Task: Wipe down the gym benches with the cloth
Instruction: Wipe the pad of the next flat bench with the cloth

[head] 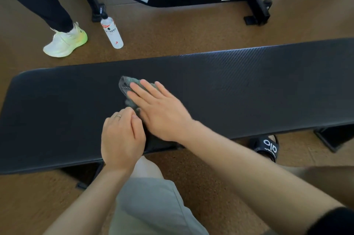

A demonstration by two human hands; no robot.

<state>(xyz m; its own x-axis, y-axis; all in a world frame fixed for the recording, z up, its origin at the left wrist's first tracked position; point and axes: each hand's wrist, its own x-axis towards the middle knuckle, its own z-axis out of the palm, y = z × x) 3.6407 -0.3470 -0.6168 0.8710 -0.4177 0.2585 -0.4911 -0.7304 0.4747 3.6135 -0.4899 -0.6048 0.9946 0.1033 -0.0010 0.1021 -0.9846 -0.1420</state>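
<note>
The black desk (249, 85) runs its long axis left to right across the middle of the frame, its right end angled slightly upward. A grey cloth (127, 83) lies bunched at centre, stretching from the near edge up and leftward. The right hand (159, 108) presses flat on it, fingers (142, 89) straight, pointing upper left. The left hand (121, 137), fingers curled, pinches the cloth's near end.

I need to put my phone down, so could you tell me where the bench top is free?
The bench is bare right of the right hand and left of the cloth to the rounded end. The middle is crowded: both hands, left hand included, sit at the cloth.
</note>
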